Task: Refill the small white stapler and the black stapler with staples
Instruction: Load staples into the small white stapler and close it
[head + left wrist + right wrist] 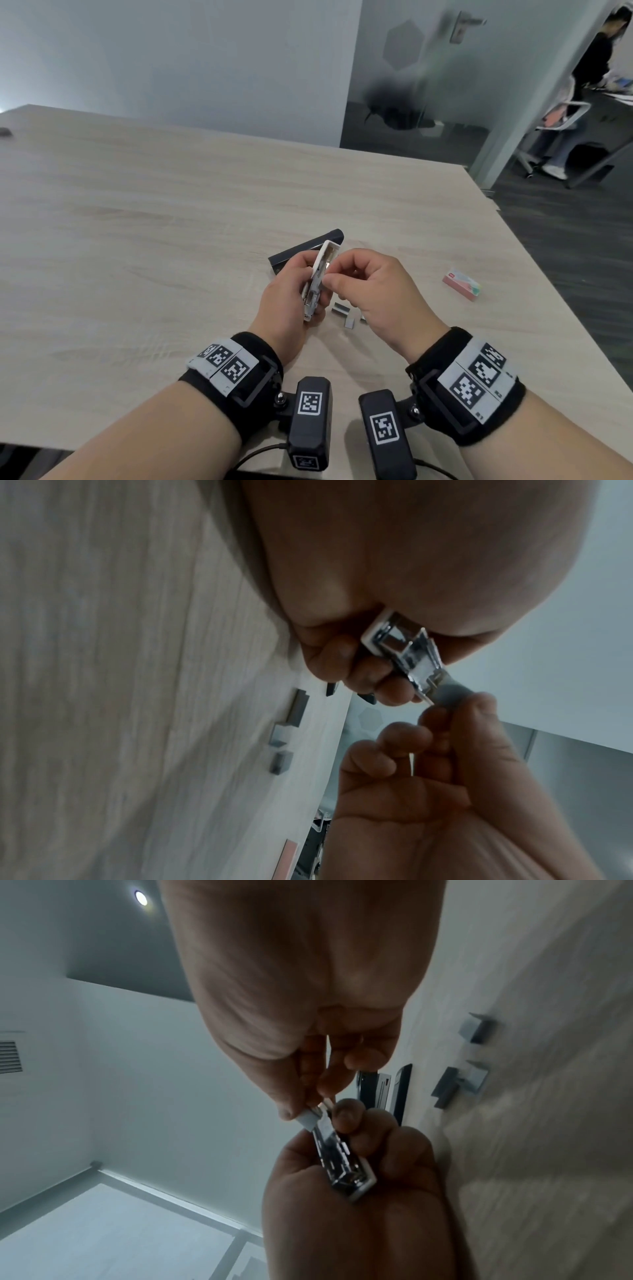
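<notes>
Here we find the left hand point(289, 298) curled round the small white stapler point(320, 279), which it holds above the table point(137, 212) with the metal channel turned up toward us. The right hand point(373, 291) pinches a short strip of staples point(308, 1118) between thumb and forefinger, right at the stapler's channel; the other fingers are folded into the palm. Whether the strip already sits inside the channel we cannot tell, since the fingertips cover the spot.

Behind both hands lies the black stapler point(306, 250), flat on the table and partly hidden by the white one and the left hand's fingers. In the right wrist view we see it lying open, its pale metal rail showing.

Under the right hand we count three loose staple pieces point(342, 310) on the wood, close together (the hand overhangs the nearest one). Well to the right rests one pink staple box point(462, 284); it bears a red mark and a green patch, but no writing is legible.

A small dark object point(5, 132) sits at the far left table edge, too blurred to name. Each wrist carries a black band with black-and-white square code tags point(476, 380). Through the doorway at the right, another person point(589, 68) stands by a chair point(561, 116).
</notes>
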Demonstrator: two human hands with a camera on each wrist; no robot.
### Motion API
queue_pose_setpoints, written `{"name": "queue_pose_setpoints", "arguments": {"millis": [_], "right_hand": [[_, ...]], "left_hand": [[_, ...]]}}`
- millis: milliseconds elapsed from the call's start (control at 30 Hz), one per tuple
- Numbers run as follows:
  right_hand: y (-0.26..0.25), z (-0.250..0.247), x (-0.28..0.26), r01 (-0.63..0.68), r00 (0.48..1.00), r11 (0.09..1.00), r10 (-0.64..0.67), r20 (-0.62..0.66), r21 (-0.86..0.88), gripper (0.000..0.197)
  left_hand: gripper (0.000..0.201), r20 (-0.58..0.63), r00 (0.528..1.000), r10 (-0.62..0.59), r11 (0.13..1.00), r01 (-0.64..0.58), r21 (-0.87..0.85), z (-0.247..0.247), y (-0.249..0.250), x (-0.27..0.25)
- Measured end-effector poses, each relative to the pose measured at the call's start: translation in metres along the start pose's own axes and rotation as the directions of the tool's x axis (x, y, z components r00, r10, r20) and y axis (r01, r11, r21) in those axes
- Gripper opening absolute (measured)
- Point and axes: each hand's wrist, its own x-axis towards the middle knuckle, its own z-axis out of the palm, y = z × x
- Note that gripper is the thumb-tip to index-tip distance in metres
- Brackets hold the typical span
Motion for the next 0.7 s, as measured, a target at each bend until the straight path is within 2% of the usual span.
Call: {"name": "queue_pose_setpoints", "arguments": {"millis": [233, 467, 700], "right_hand": [[0.0005, 0.0041, 0.0027, -0.056, 0.998, 0.997, 0.055, -0.008, -0.055, 0.007], [-0.0002, 0.0054, 0.0038, -0.043, 0.999, 0.994, 0.042, -0.009, -0.102, 0.009], [0.0045, 0.0084, 0.0068, 0.044, 0.999, 0.944, -0.049, -0.008, -0.328, 0.008]], "left_hand": [[0.034, -0.013, 1.000, -0.003, 1.000, 0.003, 0.005, 0.0002, -0.0001, -0.0006], [0.036, -0.034, 0.999, -0.016, 1.000, 0.016, 0.011, 0.0012, 0.0019, -0.0019], [0.035, -0.028, 1.000, -0.011, 1.000, 0.011, 0.013, 0.0027, 0.0022, -0.0032]]}}
